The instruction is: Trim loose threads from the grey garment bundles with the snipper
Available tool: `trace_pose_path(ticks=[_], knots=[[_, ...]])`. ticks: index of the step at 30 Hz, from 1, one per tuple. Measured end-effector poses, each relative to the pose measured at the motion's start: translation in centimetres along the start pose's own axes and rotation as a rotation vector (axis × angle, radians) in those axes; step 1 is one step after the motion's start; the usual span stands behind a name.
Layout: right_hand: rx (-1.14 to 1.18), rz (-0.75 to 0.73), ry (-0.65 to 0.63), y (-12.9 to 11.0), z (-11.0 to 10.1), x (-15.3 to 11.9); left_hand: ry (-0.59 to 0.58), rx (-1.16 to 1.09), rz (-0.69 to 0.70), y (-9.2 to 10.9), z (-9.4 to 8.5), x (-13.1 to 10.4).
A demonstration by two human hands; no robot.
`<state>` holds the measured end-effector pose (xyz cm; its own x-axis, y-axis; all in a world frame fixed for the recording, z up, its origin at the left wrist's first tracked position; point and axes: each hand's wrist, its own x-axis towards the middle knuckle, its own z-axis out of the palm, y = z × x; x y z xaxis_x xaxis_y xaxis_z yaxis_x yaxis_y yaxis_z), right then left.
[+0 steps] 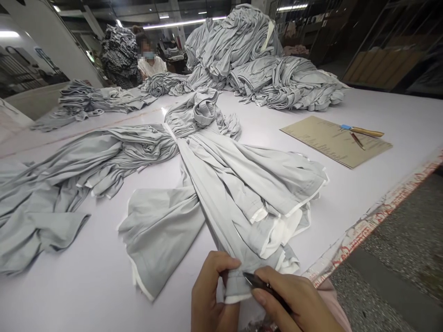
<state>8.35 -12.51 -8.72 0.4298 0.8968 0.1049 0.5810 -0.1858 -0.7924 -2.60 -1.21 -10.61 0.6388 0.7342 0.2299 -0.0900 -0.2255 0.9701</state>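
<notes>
My left hand (216, 290) pinches the white-edged hem of a grey garment (221, 207) at the front of the table, thumb on top and fingers underneath. In my right hand (290, 295) is a slim black pointed tool (266, 288), its exact kind unclear, with its tip against the cloth just above the hem. The garment belongs to a bundle of grey pieces fanned out toward me and gathered by a pale tie (170, 131). Beyond the tie lies a ribbed, rolled part (205, 110). One panel (162, 230) spreads out to the left of my hands.
More grey garments (51, 184) lie on the left of the white table (380, 108). A tall grey heap (238, 46) stands at the back. On the right, a brown card (311, 138) bears a wooden-handled tool (367, 132) and a pen-like stick (358, 141). Across the table is a masked person (152, 67).
</notes>
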Motion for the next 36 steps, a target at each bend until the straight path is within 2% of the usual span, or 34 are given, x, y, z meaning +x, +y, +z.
trace_pose_path(ticks=[8, 13, 16, 18, 21, 23, 25, 27, 30, 32, 36], knots=[[0.036, -0.071, 0.065, 0.3, 0.1, 0.2, -0.048, 0.019, 0.007, 0.0, -0.4, 0.2], [-0.003, -0.041, 0.003, 0.2, 0.1, 0.4, -0.214, 0.157, 0.108, 0.4, -1.4, 1.1], [0.006, -0.066, -0.01, 0.5, 0.3, 0.3, -0.207, 0.197, 0.11, 0.5, -1.4, 1.1], [0.022, -0.07, 0.008, 0.7, 0.4, 0.2, -0.146, 0.184, 0.031, 0.6, -1.0, 0.7], [0.06, -0.045, 0.013, 1.0, 0.6, 0.3, -0.018, 0.095, -0.184, 0.9, -0.4, 0.3], [0.102, -0.026, 0.005, 1.2, 0.6, 0.7, 0.02, 0.048, -0.278, 1.3, -0.4, 0.6], [0.184, 0.029, 0.027, 1.6, 0.3, 1.4, -0.015, 0.067, -0.277, 1.8, -1.0, 1.4], [0.259, 0.128, 0.104, 2.0, -0.2, 2.2, -0.127, 0.085, -0.308, 2.2, -1.8, 2.6], [0.262, 0.263, 0.188, 2.2, -1.2, 2.6, -0.251, -0.033, -0.537, 2.3, -2.7, 3.8], [0.238, 0.259, 0.119, 2.1, -1.6, 2.2, -0.238, -0.152, -0.658, 2.2, -2.9, 4.0], [0.12, 0.088, -0.101, 1.5, -1.1, 1.0, -0.227, -0.22, -0.693, 2.0, -2.7, 3.7]])
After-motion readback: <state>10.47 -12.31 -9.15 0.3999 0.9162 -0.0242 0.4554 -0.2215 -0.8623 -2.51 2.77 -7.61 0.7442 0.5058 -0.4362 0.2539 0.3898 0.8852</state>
